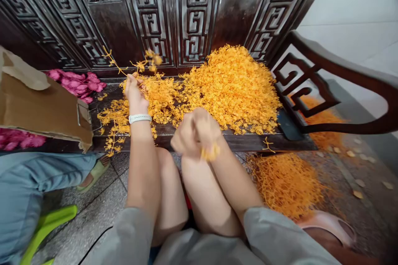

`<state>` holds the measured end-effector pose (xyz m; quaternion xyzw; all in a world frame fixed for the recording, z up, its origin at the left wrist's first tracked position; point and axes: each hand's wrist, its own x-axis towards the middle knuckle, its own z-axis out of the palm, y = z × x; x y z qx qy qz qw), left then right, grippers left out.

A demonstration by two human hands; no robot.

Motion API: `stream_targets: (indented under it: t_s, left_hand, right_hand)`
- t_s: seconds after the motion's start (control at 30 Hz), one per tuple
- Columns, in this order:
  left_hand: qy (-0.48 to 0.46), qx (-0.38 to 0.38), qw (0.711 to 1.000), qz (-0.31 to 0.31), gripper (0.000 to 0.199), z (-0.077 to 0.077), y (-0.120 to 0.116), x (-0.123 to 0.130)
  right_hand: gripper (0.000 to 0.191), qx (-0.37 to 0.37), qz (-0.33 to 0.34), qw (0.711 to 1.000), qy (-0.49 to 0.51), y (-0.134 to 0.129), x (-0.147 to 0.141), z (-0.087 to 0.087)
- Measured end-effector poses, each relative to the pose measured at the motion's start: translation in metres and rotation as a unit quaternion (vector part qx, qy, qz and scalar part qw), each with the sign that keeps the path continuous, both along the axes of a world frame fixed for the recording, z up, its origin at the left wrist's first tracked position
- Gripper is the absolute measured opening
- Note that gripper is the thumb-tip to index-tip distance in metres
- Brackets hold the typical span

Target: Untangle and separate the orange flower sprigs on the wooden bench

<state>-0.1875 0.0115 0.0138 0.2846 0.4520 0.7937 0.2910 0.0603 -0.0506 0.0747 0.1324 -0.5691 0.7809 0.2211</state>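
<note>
My left hand (134, 92), with a white band on its wrist, pinches a branched orange plastic flower stem (115, 64). The sprig's bare-looking tip points up and left, and blurred blossoms (152, 60) show to the right of the fingers. Over my knees, my right hand (196, 132) is curled closed and smeared by motion. A small blurred clump of orange florets (210, 152) shows at its lower edge. Beyond both hands, loose orange sprigs (161, 95) lie on the dark wooden bench (168, 141), beside a large heap of orange florets (239, 87).
A cardboard box (46, 103) stands at left, with pink flowers (76, 85) around it. A dark phone-like slab (290, 125) lies by the carved armrest (342, 87). Stripped orange stems (287, 184) pile on the floor. Another person's jeans-clad leg (46, 174) is at left.
</note>
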Motion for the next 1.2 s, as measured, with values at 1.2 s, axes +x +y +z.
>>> stream_targets:
  t_s: [1.2]
  left_hand:
    - [0.243, 0.003, 0.954, -0.175, 0.034, 0.03, -0.015, 0.079]
  right_hand:
    - [0.034, -0.248, -0.43, 0.863, -0.091, 0.04, -0.034, -0.038]
